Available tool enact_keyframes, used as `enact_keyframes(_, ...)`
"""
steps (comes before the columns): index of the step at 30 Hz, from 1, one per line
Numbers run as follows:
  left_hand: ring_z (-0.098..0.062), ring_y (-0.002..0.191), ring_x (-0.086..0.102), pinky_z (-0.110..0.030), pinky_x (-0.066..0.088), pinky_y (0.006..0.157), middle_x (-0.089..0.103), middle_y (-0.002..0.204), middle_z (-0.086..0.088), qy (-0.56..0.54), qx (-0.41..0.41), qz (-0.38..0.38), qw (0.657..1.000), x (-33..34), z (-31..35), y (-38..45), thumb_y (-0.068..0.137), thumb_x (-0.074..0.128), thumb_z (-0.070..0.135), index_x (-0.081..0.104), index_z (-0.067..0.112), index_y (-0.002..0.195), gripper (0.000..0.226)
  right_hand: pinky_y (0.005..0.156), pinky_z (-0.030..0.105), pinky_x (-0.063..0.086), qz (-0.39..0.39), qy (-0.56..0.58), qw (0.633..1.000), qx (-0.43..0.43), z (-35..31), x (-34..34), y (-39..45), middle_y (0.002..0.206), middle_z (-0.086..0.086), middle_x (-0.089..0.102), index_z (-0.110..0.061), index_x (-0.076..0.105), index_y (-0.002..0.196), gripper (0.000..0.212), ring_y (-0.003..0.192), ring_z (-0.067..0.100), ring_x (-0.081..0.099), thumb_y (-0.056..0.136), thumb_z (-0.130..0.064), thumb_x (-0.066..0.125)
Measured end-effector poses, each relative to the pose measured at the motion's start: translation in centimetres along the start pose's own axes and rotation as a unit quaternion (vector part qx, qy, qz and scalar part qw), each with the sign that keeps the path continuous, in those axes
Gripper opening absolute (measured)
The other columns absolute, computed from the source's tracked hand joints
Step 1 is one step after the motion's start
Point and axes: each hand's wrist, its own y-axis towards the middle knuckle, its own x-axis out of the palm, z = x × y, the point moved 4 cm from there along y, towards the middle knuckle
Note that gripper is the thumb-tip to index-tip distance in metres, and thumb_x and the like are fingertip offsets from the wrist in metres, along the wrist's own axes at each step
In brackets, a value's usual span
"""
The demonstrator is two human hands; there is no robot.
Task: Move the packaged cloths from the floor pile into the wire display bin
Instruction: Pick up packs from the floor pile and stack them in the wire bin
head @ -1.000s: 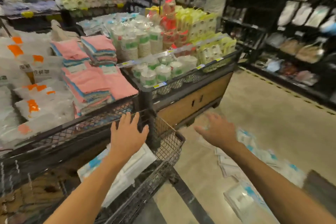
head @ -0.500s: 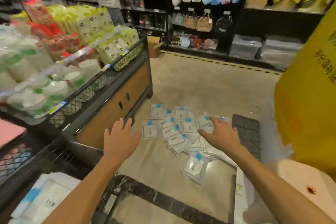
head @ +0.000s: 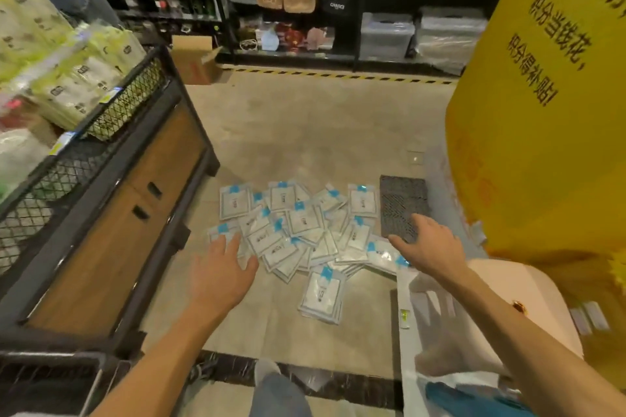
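A pile of packaged cloths, clear packs with white cloth and blue labels, lies spread on the floor. One pack lies apart at the near edge. My left hand hovers open over the pile's left edge, fingers spread, holding nothing. My right hand reaches open above the pile's right side, next to a dark mesh panel. The wire display bin shows only as a dark mesh corner at the bottom left.
A black-framed display stand with wooden doors and mesh baskets of goods stands on the left. A yellow sign pillar rises on the right, with a white base below. Black shelves line the back, behind a striped floor line.
The view swung from the wire bin to the floor pile. Both hands left the bin and moved down toward the packs, now larger and closer in view.
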Motion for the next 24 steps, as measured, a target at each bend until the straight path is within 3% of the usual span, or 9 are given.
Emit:
enact_keyframes(8,-0.025,0.155,0.02,-0.05,0.022,0.124,0.019,0.17,-0.008,0.016,0.06,-0.082,0.995,5.2,1.5,11.9,0.102,0.03,0.062,0.013,0.023,0.164,0.075,0.11,0.052,0.045,-0.013,-0.017,0.996,0.083,-0.2,3.4,5.0,0.154,0.001,0.05,-0.026,0.04,0.153,0.08,0.138,0.03,0.05,0.089,-0.07,0.056)
enact_keyframes(15,-0.025,0.157,0.014,-0.05,0.012,0.125,0.013,0.171,-0.006,0.044,0.108,-0.131,0.984,10.6,3.6,21.6,0.103,0.029,0.059,0.007,0.024,0.164,0.074,0.114,0.048,0.038,-0.047,-0.068,0.99,0.115,-1.5,8.2,11.5,0.157,0.004,0.045,-0.022,0.036,0.155,0.078,0.142,0.027,0.042,0.092,-0.065,0.053)
enact_keyframes(20,-0.019,0.158,0.007,-0.046,0.01,0.126,0.006,0.172,-0.002,0.055,0.103,-0.168,0.979,21.5,4.8,27.0,0.102,0.022,0.061,0.002,0.026,0.164,0.074,0.11,0.049,0.043,-0.096,-0.07,0.986,0.116,0.7,18.7,19.4,0.148,0.004,0.051,-0.02,0.04,0.151,0.089,0.137,0.029,0.047,0.082,-0.076,0.032)
enact_keyframes(24,-0.018,0.158,0.006,-0.045,0.009,0.126,0.003,0.172,-0.001,0.051,0.078,-0.21,0.973,34.7,5.7,31.0,0.103,0.027,0.058,-0.001,0.027,0.164,0.074,0.118,0.05,0.036,-0.142,-0.056,0.979,0.132,5.0,31.6,27.1,0.162,0.008,0.037,-0.021,0.025,0.161,0.089,0.147,0.032,0.036,0.092,-0.074,0.042)
